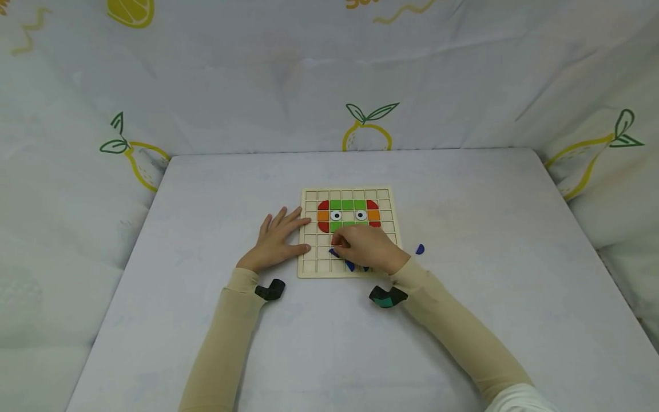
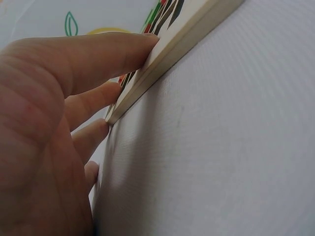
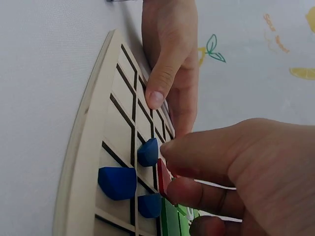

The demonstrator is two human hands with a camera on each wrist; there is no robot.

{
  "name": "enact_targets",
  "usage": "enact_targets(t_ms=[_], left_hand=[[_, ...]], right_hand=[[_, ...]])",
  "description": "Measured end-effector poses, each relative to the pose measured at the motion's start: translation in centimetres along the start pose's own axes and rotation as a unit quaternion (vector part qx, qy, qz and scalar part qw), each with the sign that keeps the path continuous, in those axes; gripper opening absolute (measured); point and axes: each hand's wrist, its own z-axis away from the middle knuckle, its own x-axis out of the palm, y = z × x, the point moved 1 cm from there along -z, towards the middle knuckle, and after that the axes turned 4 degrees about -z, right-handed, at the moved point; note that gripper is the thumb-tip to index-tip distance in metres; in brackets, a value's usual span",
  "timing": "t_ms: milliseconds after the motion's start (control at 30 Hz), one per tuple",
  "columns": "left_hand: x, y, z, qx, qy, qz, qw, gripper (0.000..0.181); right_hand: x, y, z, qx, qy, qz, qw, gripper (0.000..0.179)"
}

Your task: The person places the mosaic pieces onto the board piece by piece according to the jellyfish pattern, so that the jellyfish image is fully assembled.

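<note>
A square wooden grid board [image 1: 309,266] lies on the table, bearing flat coloured pieces in a rounded shape with two eye pieces [image 1: 336,216]. My left hand [image 1: 275,240] lies spread at its left side, thumb and fingertips touching the board's edge and grid. Over the board's lower middle, my right hand [image 1: 368,246] has curled fingers, with thumb and a fingertip at opposite ends of a small red piece [image 3: 163,179]. A blue piece [image 3: 147,152] sits right beside that thumb tip. Two more blue pieces [image 3: 117,183] lie nearby on the grid. The right hand hides some cells.
A loose blue half-round piece [image 1: 420,249] lies on the white table [image 1: 473,229] right of the board. A fabric backdrop [image 1: 278,86] with printed lemons rises behind the table. Dark wrist mounts [image 1: 270,289] are on both sleeves.
</note>
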Motion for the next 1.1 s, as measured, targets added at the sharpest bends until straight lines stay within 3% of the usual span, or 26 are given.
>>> enact_targets(t_ms=[200, 1100], left_hand=[[0.0, 0.0, 0.0, 0.002, -0.001, 0.006, 1.0000, 0.068], [0.0, 0.1, 0.0, -0.005, 0.001, 0.000, 1.0000, 0.068]], right_hand=[[0.2, -0.1, 0.0, -0.014, 0.003, -0.006, 0.9999, 0.009], [1.2, -0.9, 0.1, 0.065, 0.068, -0.007, 0.9956, 0.017]])
